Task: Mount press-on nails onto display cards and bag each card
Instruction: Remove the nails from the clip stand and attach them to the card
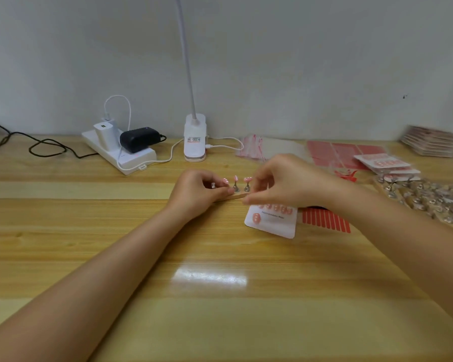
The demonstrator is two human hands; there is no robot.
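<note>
Both hands meet over the middle of the bench [115, 205], working at a thin wooden stick [234, 196] that lies between them. The left hand [198, 195] has its fingers curled in and pinches the stick's near end. The right hand [280, 182] is curled as well, its fingertips closed at the stick's other end; whether they grip the stick itself or a nail on it is too small to tell.

Just beyond the fingertips stand pink press-on nails [236, 178] on small metal stands [236, 188], upright in a short row. Directly under the right hand lies a white display card [272, 223] with several nails already on it, and beside that, toward the right wrist, a sheet of red strips [326, 220].

The step in hand looks like taking a nail off its stand for mounting. The card seems only part filled, so bagging is some way off. Next would come a fine pinch: free one nail without toppling its neighbours, then carry it down to an open spot on the card.
</note>
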